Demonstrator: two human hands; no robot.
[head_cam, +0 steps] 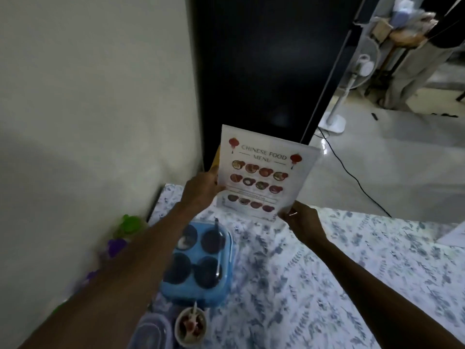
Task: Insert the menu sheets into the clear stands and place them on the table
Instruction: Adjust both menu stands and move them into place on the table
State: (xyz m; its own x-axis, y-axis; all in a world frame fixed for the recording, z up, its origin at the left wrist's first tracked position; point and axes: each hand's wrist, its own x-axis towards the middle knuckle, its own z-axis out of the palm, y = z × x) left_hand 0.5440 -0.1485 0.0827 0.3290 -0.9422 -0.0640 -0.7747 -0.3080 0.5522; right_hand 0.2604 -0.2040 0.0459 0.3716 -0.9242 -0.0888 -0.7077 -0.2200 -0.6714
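Note:
A clear stand (305, 170) holding a white "Chinese Food Menu" sheet (259, 172) is upright and slightly tilted near the far edge of the table (327, 273). My left hand (201, 190) grips its left edge, where a yellow sheet (216, 157) peeks out behind. My right hand (302, 222) pinches the lower right corner. Whether the base rests on the floral tablecloth or hovers just above it I cannot tell.
A blue lidded tray (198, 260) with four round compartments sits under my left forearm. A small bowl with a spoon (191, 326) and a clear plastic container (151, 331) lie near the front. Green and purple items (128, 225) rest against the wall. White paper (453, 235) shows at the right.

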